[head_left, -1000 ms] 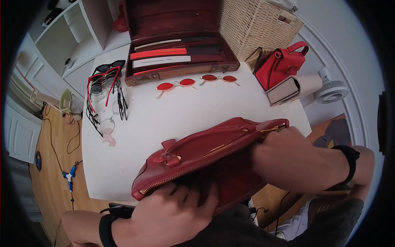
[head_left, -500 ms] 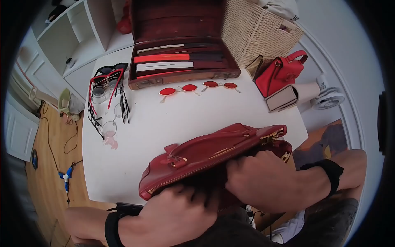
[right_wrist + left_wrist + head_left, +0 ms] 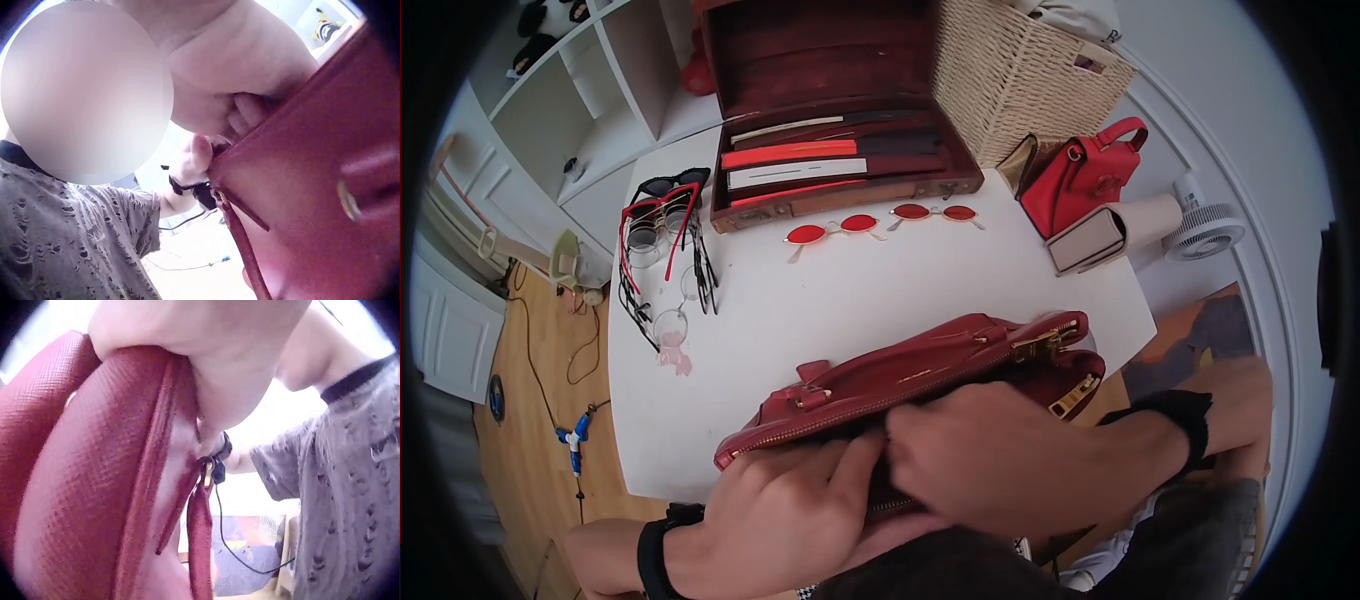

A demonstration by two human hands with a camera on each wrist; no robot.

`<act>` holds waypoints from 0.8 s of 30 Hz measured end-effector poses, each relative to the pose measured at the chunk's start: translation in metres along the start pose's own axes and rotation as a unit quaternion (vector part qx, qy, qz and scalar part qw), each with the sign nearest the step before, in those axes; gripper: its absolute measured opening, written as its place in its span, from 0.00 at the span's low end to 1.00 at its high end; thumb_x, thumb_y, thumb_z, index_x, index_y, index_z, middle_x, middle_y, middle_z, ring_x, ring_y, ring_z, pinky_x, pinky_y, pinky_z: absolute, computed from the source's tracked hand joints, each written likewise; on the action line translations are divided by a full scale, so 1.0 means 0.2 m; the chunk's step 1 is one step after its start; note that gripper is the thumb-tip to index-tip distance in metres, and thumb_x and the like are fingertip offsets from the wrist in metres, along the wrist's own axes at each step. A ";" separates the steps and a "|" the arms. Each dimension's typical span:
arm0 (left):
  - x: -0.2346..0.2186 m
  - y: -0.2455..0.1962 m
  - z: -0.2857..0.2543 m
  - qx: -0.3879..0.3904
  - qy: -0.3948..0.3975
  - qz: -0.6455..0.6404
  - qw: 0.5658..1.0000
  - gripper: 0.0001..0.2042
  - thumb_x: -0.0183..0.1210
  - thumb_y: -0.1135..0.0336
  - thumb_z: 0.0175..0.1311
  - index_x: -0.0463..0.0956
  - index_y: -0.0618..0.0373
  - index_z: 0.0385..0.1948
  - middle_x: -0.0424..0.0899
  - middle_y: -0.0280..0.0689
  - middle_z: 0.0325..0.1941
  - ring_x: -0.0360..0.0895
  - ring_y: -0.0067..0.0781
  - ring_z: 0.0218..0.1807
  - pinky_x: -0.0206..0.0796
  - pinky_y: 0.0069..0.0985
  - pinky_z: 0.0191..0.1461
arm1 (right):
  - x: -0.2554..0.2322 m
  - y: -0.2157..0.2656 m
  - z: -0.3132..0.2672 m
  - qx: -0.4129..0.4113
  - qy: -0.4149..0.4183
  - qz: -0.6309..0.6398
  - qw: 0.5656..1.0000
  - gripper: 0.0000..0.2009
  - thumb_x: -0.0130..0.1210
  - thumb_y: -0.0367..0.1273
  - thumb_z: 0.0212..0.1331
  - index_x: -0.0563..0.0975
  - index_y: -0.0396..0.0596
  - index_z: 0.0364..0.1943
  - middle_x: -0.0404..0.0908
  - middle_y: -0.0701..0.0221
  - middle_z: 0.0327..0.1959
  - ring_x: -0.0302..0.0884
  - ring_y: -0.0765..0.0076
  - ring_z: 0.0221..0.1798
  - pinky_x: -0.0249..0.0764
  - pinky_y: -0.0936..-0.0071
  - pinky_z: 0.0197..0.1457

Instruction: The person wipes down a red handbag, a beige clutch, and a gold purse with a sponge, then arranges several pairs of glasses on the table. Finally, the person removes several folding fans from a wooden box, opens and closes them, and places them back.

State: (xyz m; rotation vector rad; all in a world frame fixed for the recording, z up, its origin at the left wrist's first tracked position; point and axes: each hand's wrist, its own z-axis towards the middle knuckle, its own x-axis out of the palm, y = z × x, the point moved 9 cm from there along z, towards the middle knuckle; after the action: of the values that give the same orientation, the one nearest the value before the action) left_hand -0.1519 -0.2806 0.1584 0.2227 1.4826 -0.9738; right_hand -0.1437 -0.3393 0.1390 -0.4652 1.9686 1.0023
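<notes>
A dark red leather handbag [image 3: 870,370] with a gold zip lies tilted at the near edge of the white table, its mouth unzipped. My left hand [image 3: 785,505] grips its near rim, the fingers dipping inside and the thumb outside along the wall. With fingers bent, my right hand [image 3: 990,450] reaches into the mouth from the right, its fingertips hidden; I cannot tell what they hold. A gold zip pull [image 3: 1075,397] shows at the bag's right end. In the left wrist view, a narrow red strap [image 3: 200,544] hangs from the bag's end by a metal ring.
Behind stands an open brown case [image 3: 850,190] holding flat coloured items. Two pairs of red-lensed glasses [image 3: 835,229] lie before it. Several more glasses [image 3: 662,225] are at the left. A red bag [image 3: 1080,180], a beige box-like bag [image 3: 1115,235] and a woven basket [image 3: 1020,75] stand right.
My right hand has moved left along the handbag's mouth, close to the left hand. The bag's right end, with its zip pull, has come into view. The left hand has stayed at the rim.
</notes>
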 end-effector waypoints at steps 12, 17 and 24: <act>0.04 -0.08 0.10 0.008 0.011 -0.029 0.999 0.13 0.56 0.71 0.54 0.81 0.57 0.42 0.80 0.41 0.39 0.76 0.31 0.27 0.71 0.22 0.31 | 0.06 -0.11 -0.34 -0.026 -0.097 -0.199 0.975 0.21 0.61 0.38 0.48 0.77 0.44 0.47 0.77 0.65 0.44 0.75 0.64 0.48 0.68 0.70 0.51; 0.13 -0.16 0.12 0.075 0.082 0.174 0.978 0.13 0.56 0.70 0.56 0.81 0.56 0.44 0.77 0.39 0.51 0.77 0.33 0.32 0.72 0.22 0.37 | 0.05 -0.08 -0.31 -0.020 -0.122 -0.192 0.974 0.20 0.56 0.33 0.44 0.77 0.43 0.45 0.81 0.61 0.41 0.80 0.61 0.48 0.70 0.68 0.54; 0.13 -0.28 0.15 0.220 0.142 0.389 0.883 0.15 0.58 0.66 0.54 0.81 0.57 0.44 0.75 0.35 0.43 0.72 0.31 0.41 0.68 0.21 0.42 | 0.04 -0.10 -0.32 -0.014 -0.141 -0.199 0.970 0.15 0.54 0.34 0.46 0.79 0.43 0.39 0.82 0.56 0.44 0.81 0.59 0.49 0.74 0.69 0.52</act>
State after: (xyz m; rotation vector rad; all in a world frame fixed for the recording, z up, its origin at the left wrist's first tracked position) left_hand -0.1721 -0.3455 0.1624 1.2379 1.2225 -0.6001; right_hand -0.1685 -0.4016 0.1418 -0.6628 1.5311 0.7905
